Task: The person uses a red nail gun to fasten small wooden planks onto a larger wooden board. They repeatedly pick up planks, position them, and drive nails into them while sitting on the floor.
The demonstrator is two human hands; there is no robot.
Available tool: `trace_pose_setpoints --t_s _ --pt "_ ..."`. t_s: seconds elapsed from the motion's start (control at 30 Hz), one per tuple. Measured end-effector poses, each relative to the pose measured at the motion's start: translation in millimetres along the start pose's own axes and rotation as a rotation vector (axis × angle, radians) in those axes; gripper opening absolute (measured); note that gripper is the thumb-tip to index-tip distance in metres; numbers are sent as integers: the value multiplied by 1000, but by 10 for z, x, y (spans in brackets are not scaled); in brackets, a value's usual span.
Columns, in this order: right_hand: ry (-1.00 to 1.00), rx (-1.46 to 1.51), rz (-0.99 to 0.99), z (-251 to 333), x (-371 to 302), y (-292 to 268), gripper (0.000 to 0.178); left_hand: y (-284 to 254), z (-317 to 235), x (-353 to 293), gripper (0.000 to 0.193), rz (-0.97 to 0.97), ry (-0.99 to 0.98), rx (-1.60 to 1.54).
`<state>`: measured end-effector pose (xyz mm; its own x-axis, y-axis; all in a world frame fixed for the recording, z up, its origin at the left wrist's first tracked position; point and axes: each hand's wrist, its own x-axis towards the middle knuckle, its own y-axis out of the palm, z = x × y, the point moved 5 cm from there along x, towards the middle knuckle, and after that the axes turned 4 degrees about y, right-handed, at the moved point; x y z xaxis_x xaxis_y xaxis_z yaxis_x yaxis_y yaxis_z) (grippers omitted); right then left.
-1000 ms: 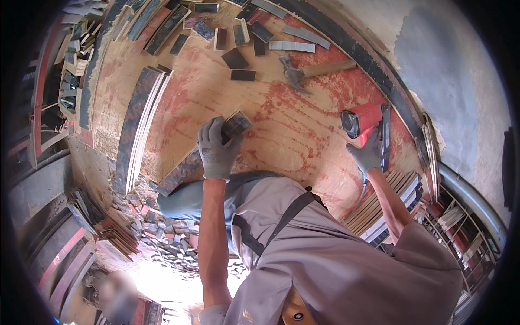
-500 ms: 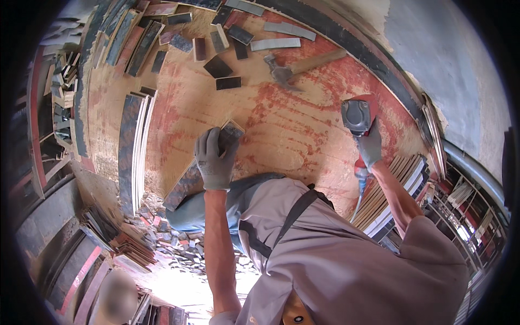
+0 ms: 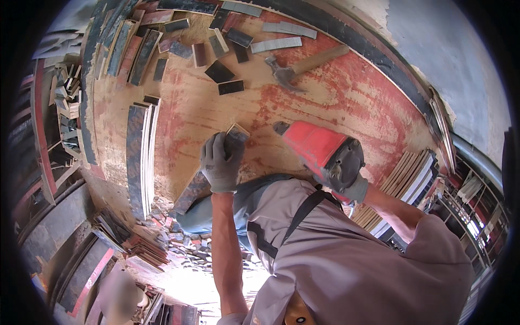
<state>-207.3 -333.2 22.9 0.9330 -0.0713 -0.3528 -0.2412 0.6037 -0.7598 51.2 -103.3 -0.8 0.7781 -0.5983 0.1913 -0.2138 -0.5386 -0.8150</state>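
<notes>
1. I see the left hand (image 3: pixel 221 162) curled around the dark block (image 3: pixel 237 138).
2. The right hand (image 3: pixel 356 190) grips the red power tool (image 3: pixel 316 142).
3. The tool's long axis slants up-left, nose (image 3: pixel 280 128) right of the block, apart.

The nail gun (image 3: pixel 319 147) is right of the held block (image 3: pixel 237 139); the hammer (image 3: pixel 310 64) lies beyond both, with stacked boards (image 3: pixel 136 158) to their left.

Red tool (image 3: pixel 316 145) smooth; hammer handle (image 3: pixel 320 59) matt wood.
</notes>
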Motion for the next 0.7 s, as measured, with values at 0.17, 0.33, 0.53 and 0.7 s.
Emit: trace_pose_setpoints --t_s 0.17,0.33,0.53,0.7 --pt "-45 367 10 363 129 -188 51 -60 -14 40 49 41 -44 16" --pt "1 660 113 461 358 -182 50 -55 -4 60 46 55 -44 95" --pt "2 862 168 572 542 -174 49 -111 -8 105 44 95 -37 56" --pt "-77 480 247 572 462 -135 51 -114 11 58 45 91 -60 40"
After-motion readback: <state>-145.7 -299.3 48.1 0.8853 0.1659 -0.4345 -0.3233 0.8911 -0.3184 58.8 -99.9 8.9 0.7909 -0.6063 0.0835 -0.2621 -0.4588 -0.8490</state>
